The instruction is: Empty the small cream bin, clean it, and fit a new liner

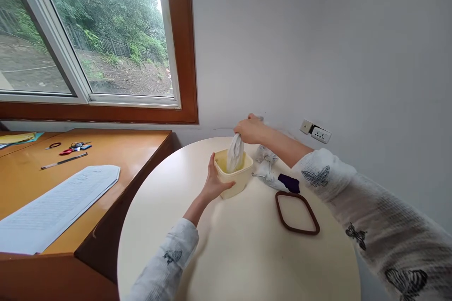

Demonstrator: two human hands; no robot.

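A pale yellow square tub (237, 185) stands on the round cream table (247, 254). My left hand (214, 182) grips its near left side, thumb along the front and fingers at the left wall. Above the tub, my right hand (250, 130) is closed on the top of a white cloth (235, 154), whose lower part hangs inside the tub. Right of the tub lie a crumpled, knotted light cloth (265, 168) and a dark purple cloth piece (288, 183). A brown, rounded square frame (298, 231) rests flat in front of them.
On the left is a wooden desk (141, 143) with stacked papers (67, 202), a pen (64, 161), keys with a red item (72, 148) and a black ring (55, 145). A wall socket (320, 134) is behind my right forearm.
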